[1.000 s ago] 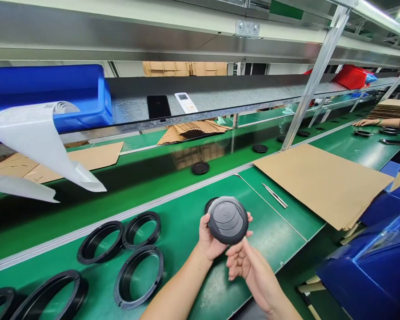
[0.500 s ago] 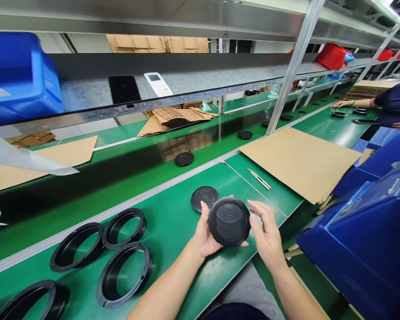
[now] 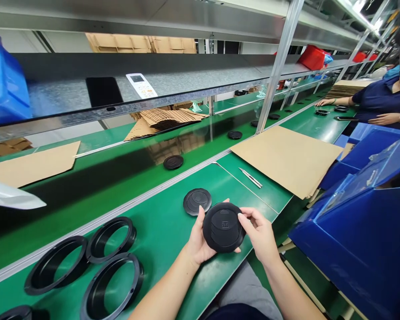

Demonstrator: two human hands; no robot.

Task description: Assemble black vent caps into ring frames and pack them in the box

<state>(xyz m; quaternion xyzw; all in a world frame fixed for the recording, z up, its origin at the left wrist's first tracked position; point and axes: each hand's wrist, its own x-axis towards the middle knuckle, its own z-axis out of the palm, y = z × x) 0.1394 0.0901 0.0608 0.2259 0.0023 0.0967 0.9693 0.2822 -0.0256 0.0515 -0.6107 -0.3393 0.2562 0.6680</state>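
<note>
A black round plastic cap [image 3: 224, 233] with curved ridges and a small raised mark faces up in front of me. My left hand [image 3: 196, 244] is closed around its left side and underside, thumb at the rim. At the upper right edge, my right hand [image 3: 260, 231] pinches the cap, its thumb on the face and the other fingers partly hidden. Just behind lies a second black cap [image 3: 196, 201], flat on the green table [image 3: 166, 262]. To the left, several black rings [image 3: 111, 289] with open centres rest on the table.
A knife-like cutter [image 3: 250, 178] and a cardboard sheet [image 3: 286, 155] lie to the right. Beyond a metal strip, a green belt carries black caps [image 3: 173, 162]. Blue bins [image 3: 350, 231] stand at right. A shelf above holds a remote [image 3: 142, 86]. A co-worker sits farther along.
My right hand has moved in from beside the cap and now grips its edge. The view has shifted slightly to the right, bringing more of the co-worker into sight.
</note>
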